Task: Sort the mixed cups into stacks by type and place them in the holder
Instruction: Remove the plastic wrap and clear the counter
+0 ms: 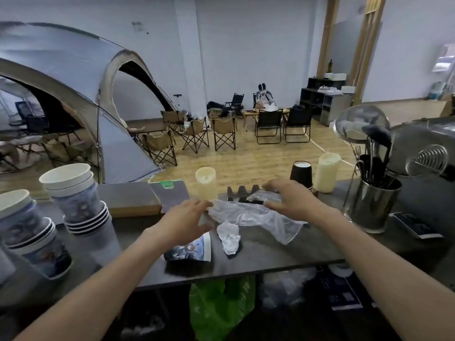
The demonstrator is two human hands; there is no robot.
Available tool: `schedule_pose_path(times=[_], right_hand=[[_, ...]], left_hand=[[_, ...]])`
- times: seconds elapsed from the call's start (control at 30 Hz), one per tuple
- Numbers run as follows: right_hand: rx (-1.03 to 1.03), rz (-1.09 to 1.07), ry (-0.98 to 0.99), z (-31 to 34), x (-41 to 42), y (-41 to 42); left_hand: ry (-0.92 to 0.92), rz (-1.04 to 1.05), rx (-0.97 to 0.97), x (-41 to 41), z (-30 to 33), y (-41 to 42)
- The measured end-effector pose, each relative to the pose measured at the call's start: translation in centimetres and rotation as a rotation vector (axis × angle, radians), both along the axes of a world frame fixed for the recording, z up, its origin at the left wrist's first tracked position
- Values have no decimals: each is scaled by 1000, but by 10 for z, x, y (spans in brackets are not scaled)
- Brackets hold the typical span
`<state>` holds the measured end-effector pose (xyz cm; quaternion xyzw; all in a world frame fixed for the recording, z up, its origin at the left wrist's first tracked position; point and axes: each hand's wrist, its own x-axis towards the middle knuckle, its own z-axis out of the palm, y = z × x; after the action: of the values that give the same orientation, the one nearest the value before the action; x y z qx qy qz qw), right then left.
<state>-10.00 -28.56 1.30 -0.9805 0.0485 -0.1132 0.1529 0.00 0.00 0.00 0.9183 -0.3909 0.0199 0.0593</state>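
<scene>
Two hands are at the clear plastic bag (248, 214) just near of the black holder (242, 191): left hand (183, 219) spread, released; right hand (289, 199) on it, grip I cannot tell.

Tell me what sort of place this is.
Likely an indoor camping-themed hall or cafe: a big tent and folding chairs stand on a wooden floor, beyond a counter stacked with paper cups.
</scene>
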Motion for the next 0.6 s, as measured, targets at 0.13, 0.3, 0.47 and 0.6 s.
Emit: schedule_pose_path(times=[0.13, 0.3, 0.47, 0.6], right_hand=[[-51, 119, 63, -27, 17, 47], [-138, 130, 178, -84, 36, 92], [-151, 115, 168, -124, 40, 102], [-55, 135, 96, -130, 38, 94]], left_hand=[[159, 95, 233, 6, -27, 9], [243, 140, 215, 16, -53, 24], [109, 129, 123, 17, -67, 30], [12, 116, -38, 15, -70, 31]])
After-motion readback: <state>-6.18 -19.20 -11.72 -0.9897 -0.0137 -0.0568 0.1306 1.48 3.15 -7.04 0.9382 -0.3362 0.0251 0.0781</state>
